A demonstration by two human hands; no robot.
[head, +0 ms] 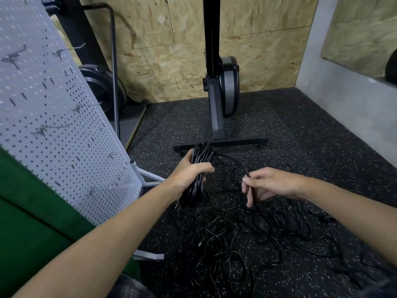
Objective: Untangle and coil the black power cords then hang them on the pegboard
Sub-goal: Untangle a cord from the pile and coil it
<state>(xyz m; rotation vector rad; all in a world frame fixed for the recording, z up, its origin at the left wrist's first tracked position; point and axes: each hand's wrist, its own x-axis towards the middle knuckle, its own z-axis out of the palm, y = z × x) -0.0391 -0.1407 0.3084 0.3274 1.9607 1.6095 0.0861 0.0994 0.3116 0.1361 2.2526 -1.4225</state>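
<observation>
Gripping a coiled bundle of black power cord (194, 191) in the left hand (189, 172), fingers curled round its middle. Pinching a loose black cord strand (247, 172) in the right hand (271, 183), just beside the bundle. Beneath both, sprawled on speckled black rubber floor (305, 134): tangled black cords (234, 235). Leftward, grey perforated pegboard (53, 117).

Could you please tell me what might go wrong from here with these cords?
Pulling the black strand pinched in the right hand could tighten knots in the tangled pile of thin black cords on the speckled floor. The coiled black cord bundle, gripped only by the left hand, might slip loose.
</observation>
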